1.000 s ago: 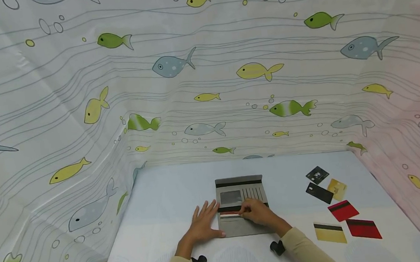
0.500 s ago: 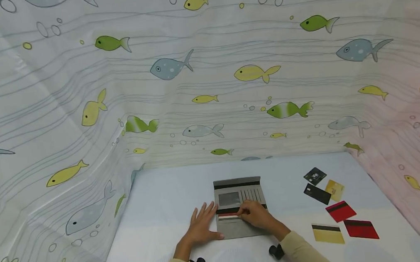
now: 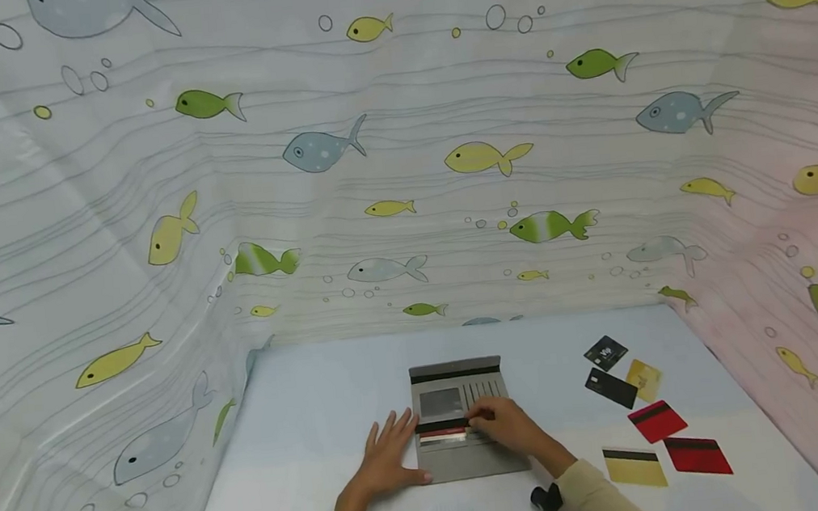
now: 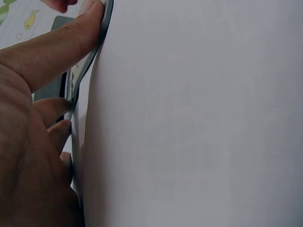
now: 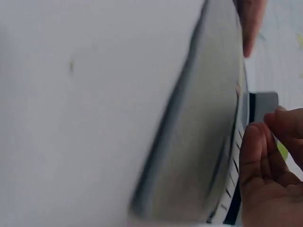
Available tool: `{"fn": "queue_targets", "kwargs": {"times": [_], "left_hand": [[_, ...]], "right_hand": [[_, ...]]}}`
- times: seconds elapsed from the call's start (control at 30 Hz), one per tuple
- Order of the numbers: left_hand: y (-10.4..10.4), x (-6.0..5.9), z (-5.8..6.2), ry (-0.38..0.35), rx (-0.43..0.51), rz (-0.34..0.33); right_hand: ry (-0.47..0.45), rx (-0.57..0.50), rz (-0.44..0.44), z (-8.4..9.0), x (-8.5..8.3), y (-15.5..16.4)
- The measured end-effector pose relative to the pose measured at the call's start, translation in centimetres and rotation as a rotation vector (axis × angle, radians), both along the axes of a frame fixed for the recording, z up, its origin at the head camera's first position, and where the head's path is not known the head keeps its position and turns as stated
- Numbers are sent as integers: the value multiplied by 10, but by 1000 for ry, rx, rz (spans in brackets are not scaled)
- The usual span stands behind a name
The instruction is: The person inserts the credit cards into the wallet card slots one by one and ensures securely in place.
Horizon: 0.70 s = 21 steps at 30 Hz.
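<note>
A grey wallet (image 3: 463,458) lies open on the pale table, its card slots facing up. A red card with a black stripe (image 3: 442,430) lies across its middle. My right hand (image 3: 502,424) rests on the wallet and pinches the card's right end with curled fingers (image 5: 265,142). My left hand (image 3: 388,457) lies flat on the table against the wallet's left edge (image 4: 90,66), fingers straight, thumb (image 4: 57,42) along that edge. The wrist views show the wallet (image 5: 208,132) very close and blurred.
Several loose cards lie to the right: a black one (image 3: 605,352), another black one (image 3: 611,387), a gold one (image 3: 643,379), two red ones (image 3: 657,420) (image 3: 697,456) and a yellow one (image 3: 634,467). Fish-print cloth (image 3: 401,167) walls the table on three sides.
The head view has shifted, so everything sits a little lower and further left. Both hands stay at the wallet, the right hand still holding the red card at the slots.
</note>
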<state>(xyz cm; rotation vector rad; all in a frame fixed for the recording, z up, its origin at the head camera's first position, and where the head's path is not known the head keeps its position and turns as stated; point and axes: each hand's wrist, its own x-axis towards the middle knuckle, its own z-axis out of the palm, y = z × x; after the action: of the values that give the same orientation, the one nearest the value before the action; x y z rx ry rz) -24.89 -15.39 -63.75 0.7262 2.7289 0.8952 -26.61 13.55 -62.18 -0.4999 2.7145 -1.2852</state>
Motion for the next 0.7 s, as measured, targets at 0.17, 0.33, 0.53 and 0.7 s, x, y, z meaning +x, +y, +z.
{"fn": "queue_targets", "kwargs": {"times": [0.17,0.33,0.53,0.7], "left_hand": [[-3,-2,-3,27,11,-17],[-3,-4,-4,28,9,-20],[-2,-5,1,8,-20,-2],[-1,-4,-1,6,-35,-2]], "right_hand": [[-56,-62,-117,13,-9,20],[-120,-153,-206,21,-17,49],[-145,-170,-282,21,-18,90],[-135,-132,-345,15,-11,135]]}}
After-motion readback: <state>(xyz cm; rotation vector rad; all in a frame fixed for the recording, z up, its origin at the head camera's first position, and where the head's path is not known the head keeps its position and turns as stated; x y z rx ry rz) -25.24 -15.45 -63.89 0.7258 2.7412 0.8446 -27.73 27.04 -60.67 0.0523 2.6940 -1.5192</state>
